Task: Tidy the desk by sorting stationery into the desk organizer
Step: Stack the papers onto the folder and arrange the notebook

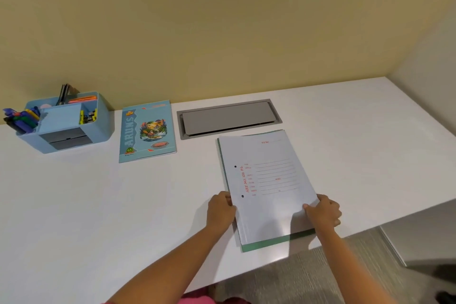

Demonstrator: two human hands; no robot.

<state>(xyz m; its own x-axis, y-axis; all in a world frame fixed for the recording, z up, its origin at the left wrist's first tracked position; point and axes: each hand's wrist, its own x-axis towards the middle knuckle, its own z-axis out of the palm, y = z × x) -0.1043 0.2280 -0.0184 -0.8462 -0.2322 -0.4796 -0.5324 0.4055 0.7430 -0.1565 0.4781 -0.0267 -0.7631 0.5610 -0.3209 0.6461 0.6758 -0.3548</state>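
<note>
We see both bare forearms reaching up from the bottom of the frame, converging toward lower centre-right. Left hand curled, knuckles up, fingers pinching an edge. Right hand likewise curled, thumb on top, fingers wrapped under. Wrists roughly straight.

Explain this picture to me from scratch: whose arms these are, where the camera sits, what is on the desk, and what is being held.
There is no machine here. One camera worn on a person's head looks down at their own bare hands. The left hand and right hand each grip a side edge of a white file folder, which lies over a green folder on the white desk. At the far left stands a blue desk organizer holding pens and clips. Beside it lies a blue notebook, then a grey cable hatch set into the desk.
</note>
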